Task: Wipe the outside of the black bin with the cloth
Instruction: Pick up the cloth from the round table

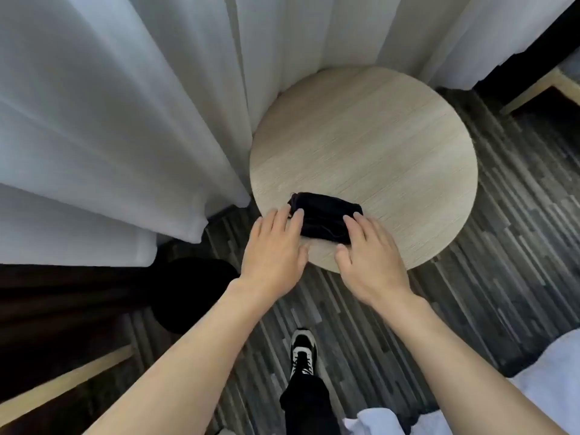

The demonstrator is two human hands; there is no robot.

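Below and to the left of the left hand (273, 246), down on the striped floor (361, 324), the black bin (191, 293) stands beside the white curtain (110, 136), nearer that hand than the right hand (368, 262); its outside looks untouched by any cloth yet. Just past the fingertips of both hands, on the near edge of the round wooden worktop (376, 136), lies the folded dark cloth (324, 219), its long axis running left to right across the two hands. Both sets of fingers (296, 219) are spread and released, tips resting on or just at the cloth's near ends, not clenched on it. Judging from this, the cloth must be gathered first, then carried down and left to the bin.
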